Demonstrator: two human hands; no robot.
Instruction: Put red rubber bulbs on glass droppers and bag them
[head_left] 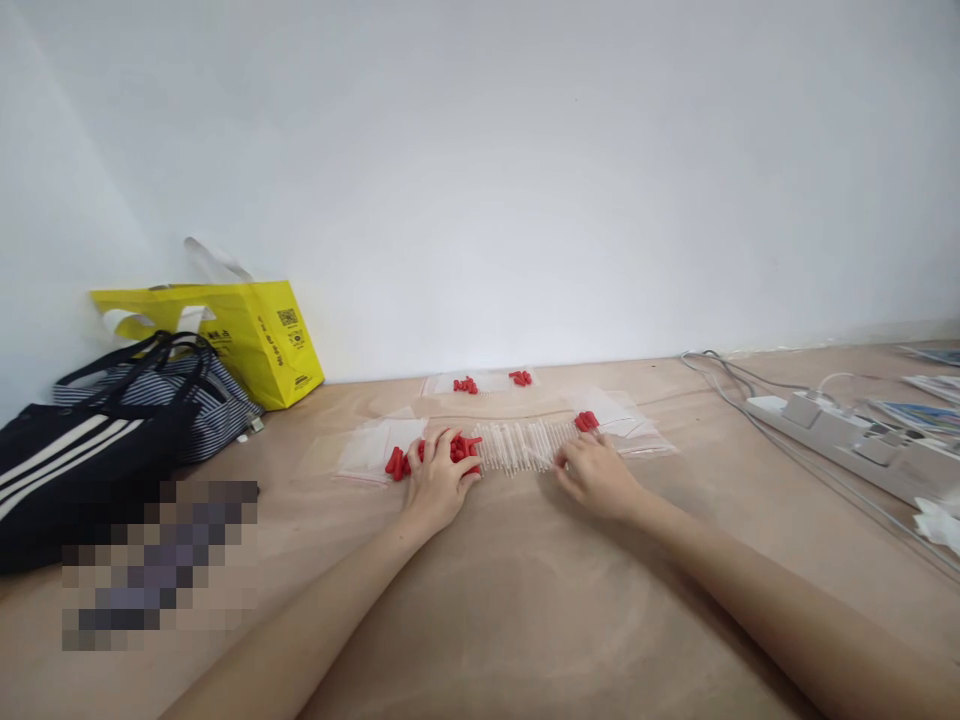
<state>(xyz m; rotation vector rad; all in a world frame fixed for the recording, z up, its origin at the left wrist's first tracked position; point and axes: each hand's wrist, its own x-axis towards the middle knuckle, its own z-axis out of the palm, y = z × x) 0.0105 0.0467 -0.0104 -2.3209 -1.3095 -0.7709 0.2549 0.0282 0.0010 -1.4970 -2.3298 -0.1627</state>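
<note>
A row of thin white sticks [517,446], perhaps cotton swabs, lies side by side on the wooden table in front of me. My left hand [439,482] rests at the row's left end, fingers apart over a pile of small red pieces [396,462]; its fingertips partly hide the pile. At the right end, my right hand [598,476] has its fingers bent together around the end of a slanted white stick [538,456]. Just beyond that hand sits a smaller red cluster [586,421]. Clear plastic bags [375,447] lie beside the left pile, and more plastic bags [630,418] lie at the right.
Further back, near the wall, another clear bag [491,382] has two red clusters on it. A yellow bag [281,345], a striped bag [225,410] and a black bag [97,470] stand at the left. A white power strip [847,437] with cables lies at the right.
</note>
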